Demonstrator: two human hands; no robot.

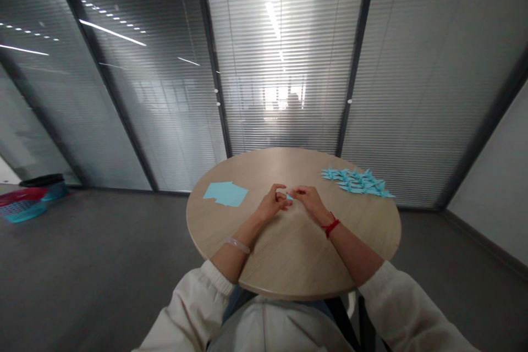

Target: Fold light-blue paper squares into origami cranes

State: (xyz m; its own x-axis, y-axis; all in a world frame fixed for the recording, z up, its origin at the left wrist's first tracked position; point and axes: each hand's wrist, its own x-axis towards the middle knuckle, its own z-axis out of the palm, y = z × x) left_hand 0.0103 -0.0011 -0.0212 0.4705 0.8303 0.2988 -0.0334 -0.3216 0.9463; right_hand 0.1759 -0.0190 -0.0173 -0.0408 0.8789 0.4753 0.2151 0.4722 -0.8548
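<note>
Over the middle of the table, my left hand (274, 203) and my right hand (307, 198) come together around a small folded piece of light-blue paper (289, 196). Most of that paper is hidden by my fingers. Both hands are closed on it, with the fingertips bent inward. To the left of my left hand lie several flat sheets of light-blue paper (231, 194), overlapping one another. Folded blue paper cranes (358, 182) sit in a close group to the right, beyond my right hand.
The round wooden table (289, 269) has its near edge close to my body. Behind it stands a glass wall with blinds (284, 115). On the floor at far left are a blue basket with a red liner (22, 209) and a bin with a black liner (49, 187).
</note>
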